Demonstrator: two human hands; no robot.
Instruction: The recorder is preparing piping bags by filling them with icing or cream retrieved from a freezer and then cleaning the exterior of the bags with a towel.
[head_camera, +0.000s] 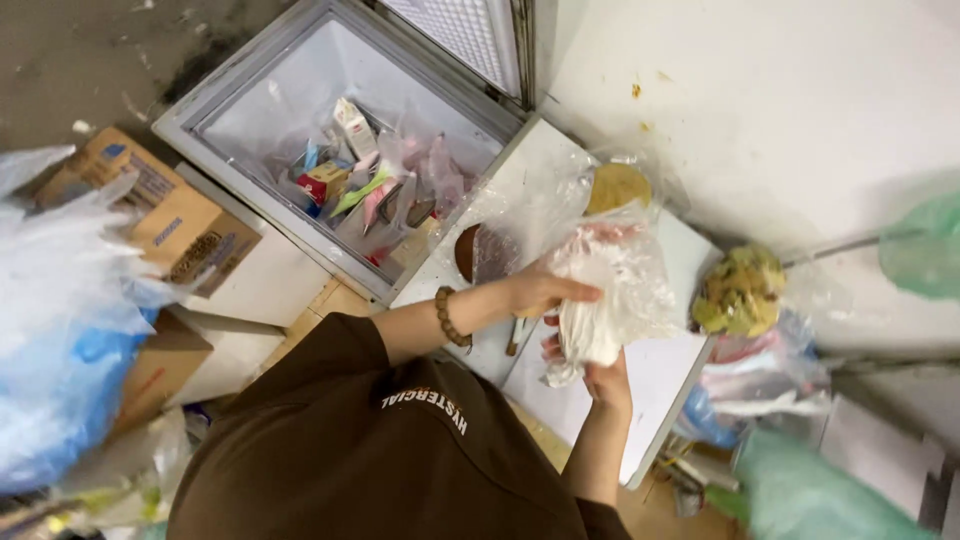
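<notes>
Left hand (540, 290) fingers closed over top of clear plastic bag (610, 290); right hand (600, 375) grips bag's lower end; open chest freezer (250, 100) beyond left fingers

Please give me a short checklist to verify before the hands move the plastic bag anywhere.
1. Left hand grips the plastic bag from above: ok.
2. Right hand supports the bag from below: ok.
3. Bag is closed or tied: cannot tell.
4. Chest freezer lid is open: ok.
5. Free room inside the freezer among the packages: ok, left part is bare.
6. White counter under the bag is bare: ok.
</notes>
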